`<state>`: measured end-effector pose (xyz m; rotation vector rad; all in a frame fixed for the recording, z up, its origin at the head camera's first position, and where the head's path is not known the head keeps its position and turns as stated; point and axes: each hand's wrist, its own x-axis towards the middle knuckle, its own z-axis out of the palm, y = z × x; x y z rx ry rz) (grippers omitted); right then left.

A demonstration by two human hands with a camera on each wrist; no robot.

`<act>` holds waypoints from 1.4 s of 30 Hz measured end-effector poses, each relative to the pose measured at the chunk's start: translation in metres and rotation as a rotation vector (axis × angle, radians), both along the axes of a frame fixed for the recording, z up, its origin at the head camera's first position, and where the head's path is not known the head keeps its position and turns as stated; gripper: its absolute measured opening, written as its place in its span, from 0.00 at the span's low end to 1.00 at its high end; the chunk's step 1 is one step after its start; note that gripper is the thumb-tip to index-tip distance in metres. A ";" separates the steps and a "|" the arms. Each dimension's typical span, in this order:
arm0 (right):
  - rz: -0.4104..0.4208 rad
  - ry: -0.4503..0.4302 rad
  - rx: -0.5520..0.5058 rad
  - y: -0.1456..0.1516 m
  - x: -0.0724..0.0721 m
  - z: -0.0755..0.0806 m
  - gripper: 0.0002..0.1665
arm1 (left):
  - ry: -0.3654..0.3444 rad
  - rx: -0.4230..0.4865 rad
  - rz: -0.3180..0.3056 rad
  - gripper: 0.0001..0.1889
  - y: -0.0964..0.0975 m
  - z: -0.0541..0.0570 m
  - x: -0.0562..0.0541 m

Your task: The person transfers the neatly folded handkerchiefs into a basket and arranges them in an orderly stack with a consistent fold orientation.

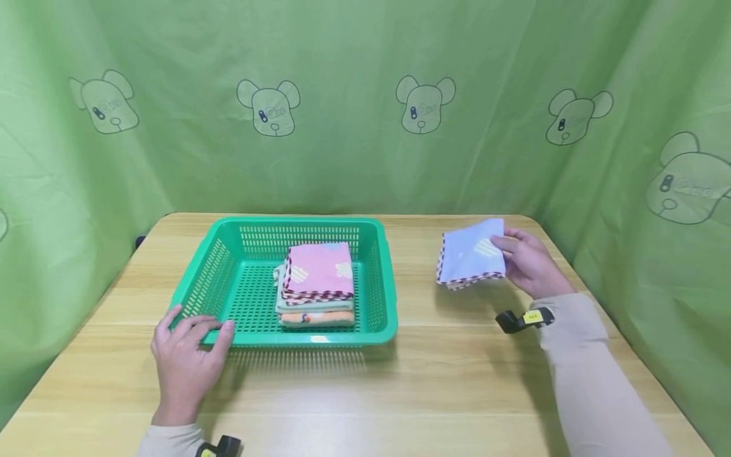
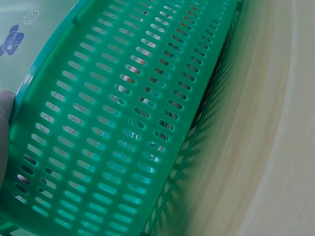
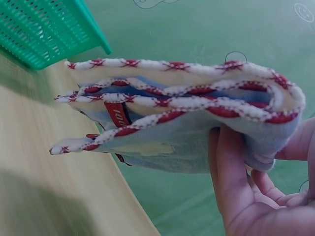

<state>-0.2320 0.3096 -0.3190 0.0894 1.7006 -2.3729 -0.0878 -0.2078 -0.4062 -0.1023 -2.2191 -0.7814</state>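
My right hand (image 1: 528,260) holds a folded light blue towel (image 1: 471,251) by its right edge, above the right part of the table. In the right wrist view the towel (image 3: 187,105) shows several stacked layers with red-and-white stitched edging and a small red tag (image 3: 116,114). My left hand (image 1: 188,352) grips the front-left rim of a green plastic basket (image 1: 389,298), thumb and fingers over the edge. Inside the basket's right half lies a stack: a pink towel (image 1: 320,270) on top, a pale green towel (image 1: 314,304) beneath, and an orange towel (image 1: 316,318) at the bottom.
The wooden table (image 1: 354,393) carries the basket on its left half. A green curtain (image 1: 354,171) with bear-head outlines hangs behind and along both sides. Slotted basket walls (image 2: 113,113) fill much of the left wrist view.
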 end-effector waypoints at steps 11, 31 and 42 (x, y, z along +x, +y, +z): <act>-0.013 0.008 -0.036 -0.015 -0.005 0.008 0.19 | 0.003 -0.003 -0.001 0.17 -0.001 -0.001 -0.001; -0.004 0.035 -0.066 -0.050 -0.012 0.019 0.15 | 0.006 -0.004 -0.006 0.17 -0.001 0.000 0.000; -0.001 0.020 -0.097 -0.073 -0.017 0.022 0.13 | -0.005 0.002 -0.004 0.17 -0.001 0.002 0.001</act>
